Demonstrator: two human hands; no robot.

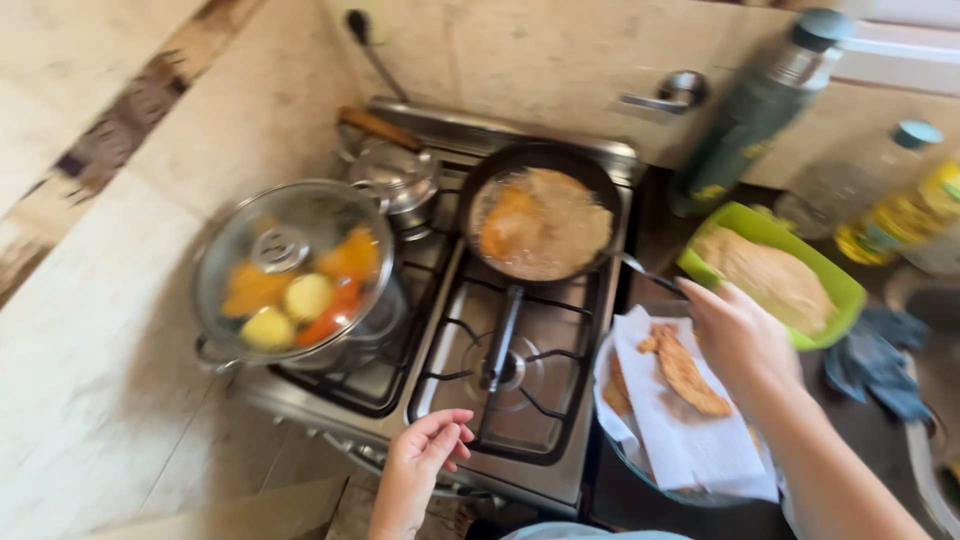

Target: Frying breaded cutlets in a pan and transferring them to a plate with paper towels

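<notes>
R hand (735,335): your fingers pinch a fork (650,273), tip twd frying pan (541,222).
L hand (425,462): fingers loosely curled, empty, at stove (520,400) front edge.
Beside R fingers: fried cutlet (685,372) on paper; green tray (840,290) just beyond.
Far L: lidded pot (290,270).

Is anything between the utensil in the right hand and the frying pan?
Nothing visible. The right hand holds a metal utensil whose tip sits just off the rim of the frying pan. The paper-lined bowl lies below the hand, not between.
</notes>
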